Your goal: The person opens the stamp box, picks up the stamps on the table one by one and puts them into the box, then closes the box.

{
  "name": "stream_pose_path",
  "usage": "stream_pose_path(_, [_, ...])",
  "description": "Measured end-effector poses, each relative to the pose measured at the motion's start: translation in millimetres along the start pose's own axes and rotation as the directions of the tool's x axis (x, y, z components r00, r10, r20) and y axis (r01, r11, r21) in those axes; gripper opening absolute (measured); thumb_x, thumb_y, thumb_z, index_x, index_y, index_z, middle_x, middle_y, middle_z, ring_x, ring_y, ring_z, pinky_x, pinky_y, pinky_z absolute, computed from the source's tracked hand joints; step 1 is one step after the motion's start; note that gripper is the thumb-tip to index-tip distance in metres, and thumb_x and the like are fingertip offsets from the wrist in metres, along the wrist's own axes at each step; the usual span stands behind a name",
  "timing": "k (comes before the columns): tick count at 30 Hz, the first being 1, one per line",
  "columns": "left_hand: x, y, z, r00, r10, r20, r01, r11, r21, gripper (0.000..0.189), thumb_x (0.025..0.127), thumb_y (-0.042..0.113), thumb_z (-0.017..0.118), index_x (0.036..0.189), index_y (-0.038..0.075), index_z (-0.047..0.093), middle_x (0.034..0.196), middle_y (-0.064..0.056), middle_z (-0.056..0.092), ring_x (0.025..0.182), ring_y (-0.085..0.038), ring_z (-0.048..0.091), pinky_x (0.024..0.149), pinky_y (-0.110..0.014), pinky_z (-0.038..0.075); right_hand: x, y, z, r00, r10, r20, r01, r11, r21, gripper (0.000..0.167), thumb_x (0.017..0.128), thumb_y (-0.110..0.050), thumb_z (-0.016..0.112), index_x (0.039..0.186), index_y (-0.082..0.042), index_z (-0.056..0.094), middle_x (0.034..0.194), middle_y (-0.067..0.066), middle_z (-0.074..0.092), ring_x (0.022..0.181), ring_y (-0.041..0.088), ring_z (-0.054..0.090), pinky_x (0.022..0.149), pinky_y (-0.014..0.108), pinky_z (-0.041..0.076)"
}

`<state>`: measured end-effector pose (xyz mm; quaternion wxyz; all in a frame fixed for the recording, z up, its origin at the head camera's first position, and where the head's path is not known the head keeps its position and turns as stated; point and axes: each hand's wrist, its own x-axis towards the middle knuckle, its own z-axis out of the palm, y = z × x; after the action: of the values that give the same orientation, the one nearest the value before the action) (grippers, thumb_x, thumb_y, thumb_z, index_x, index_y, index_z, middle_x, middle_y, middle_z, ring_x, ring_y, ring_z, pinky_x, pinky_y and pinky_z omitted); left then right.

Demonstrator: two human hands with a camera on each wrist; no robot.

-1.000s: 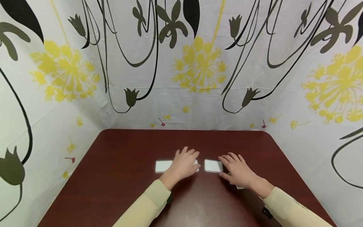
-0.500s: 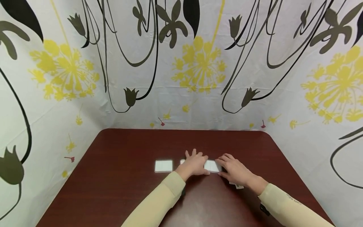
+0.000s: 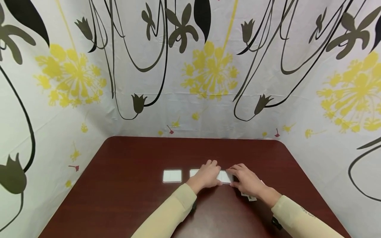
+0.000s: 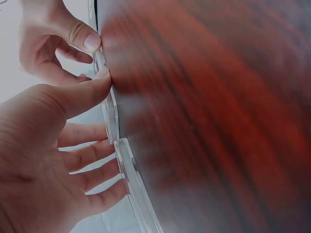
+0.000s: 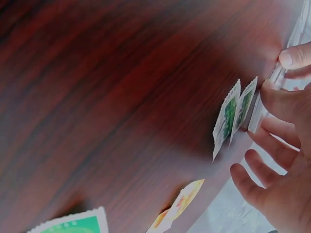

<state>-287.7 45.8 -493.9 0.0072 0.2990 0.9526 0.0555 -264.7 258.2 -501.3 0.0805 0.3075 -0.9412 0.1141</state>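
Observation:
A flat clear rectangular case (image 3: 227, 177) with a white face lies on the dark red table between both hands. My left hand (image 3: 207, 175) holds it from the left, thumb on its near edge, as the left wrist view shows. My right hand (image 3: 246, 180) grips its right end between thumb and forefinger; the other fingers curve loosely in the right wrist view. Under my left hand sits a second clear case (image 4: 133, 182), partly covered. Beside the right hand, two green-printed stamps (image 5: 226, 119) with perforated edges lie close together.
A third case (image 3: 172, 176) lies farther left. An orange stamp (image 5: 182, 204) and a bright green stamp (image 5: 73, 225) are near the right hand in the right wrist view. Patterned cloth (image 3: 202, 115) hangs behind the table's far edge.
My left hand has moved right, from the middle case to the right-hand one, and its fingers have drawn in on it. The right hand has stayed nearly in place at the right end.

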Motion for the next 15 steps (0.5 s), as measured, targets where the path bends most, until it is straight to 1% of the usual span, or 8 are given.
stream_pose_path(2, [1.2, 0.2, 0.0, 1.0, 0.012, -0.005, -0.012, 1.0, 0.006, 0.054, 0.086, 0.052, 0.076, 0.123, 0.014, 0.068, 0.124, -0.004, 0.056, 0.11, -0.019, 0.051, 0.085, -0.032, 0.051, 0.6, 0.6, 0.7, 1.0, -0.005, -0.007, 0.005, 1.0, -0.008, 0.051, 0.082, -0.019, 0.086, 0.128, -0.008, 0.068, 0.125, 0.004, 0.063, 0.119, 0.025, 0.052, 0.089, 0.043, 0.052])
stream_pose_path(6, [3.9, -0.3, -0.5, 1.0, 0.023, -0.005, -0.022, 1.0, 0.014, 0.052, 0.085, 0.051, 0.078, 0.119, 0.014, 0.068, 0.119, -0.004, 0.057, 0.104, -0.018, 0.052, 0.079, -0.028, 0.051, 1.5, 1.3, 2.1, 1.0, -0.019, -0.015, 0.019, 1.0, -0.02, 0.051, 0.081, -0.018, 0.086, 0.127, -0.007, 0.068, 0.123, 0.003, 0.064, 0.116, 0.023, 0.053, 0.088, 0.041, 0.052])
stream_pose_path(8, [5.6, -0.5, -0.9, 1.0, 0.023, -0.004, -0.023, 1.0, 0.019, 0.051, 0.084, 0.052, 0.079, 0.117, 0.014, 0.069, 0.118, -0.003, 0.058, 0.102, -0.018, 0.052, 0.079, -0.03, 0.051, 1.5, 1.0, 2.5, 1.0, -0.023, -0.021, 0.022, 0.999, -0.028, 0.051, 0.081, -0.018, 0.086, 0.127, -0.007, 0.068, 0.122, 0.003, 0.064, 0.114, 0.022, 0.053, 0.087, 0.041, 0.053])
stream_pose_path(11, [7.6, -0.2, -2.1, 1.0, 0.015, 0.001, -0.015, 0.999, 0.032, 0.049, 0.083, 0.053, 0.079, 0.114, 0.017, 0.069, 0.118, -0.001, 0.059, 0.103, -0.018, 0.052, 0.083, -0.035, 0.05, 1.2, 0.7, 3.0, 0.999, -0.028, -0.032, 0.027, 0.999, -0.046, 0.051, 0.08, -0.018, 0.086, 0.127, -0.006, 0.068, 0.121, 0.003, 0.064, 0.112, 0.022, 0.054, 0.085, 0.041, 0.053])
stream_pose_path(15, [8.8, 1.9, -2.9, 1.0, -0.004, 0.007, 0.003, 0.998, 0.063, 0.045, 0.082, 0.055, 0.078, 0.11, 0.02, 0.069, 0.117, 0.001, 0.059, 0.105, -0.019, 0.051, 0.087, -0.041, 0.047, 2.1, 0.2, 3.8, 0.998, -0.04, -0.04, 0.038, 0.997, -0.06, 0.051, 0.079, -0.016, 0.086, 0.126, -0.005, 0.068, 0.12, 0.005, 0.064, 0.11, 0.024, 0.055, 0.084, 0.042, 0.053])
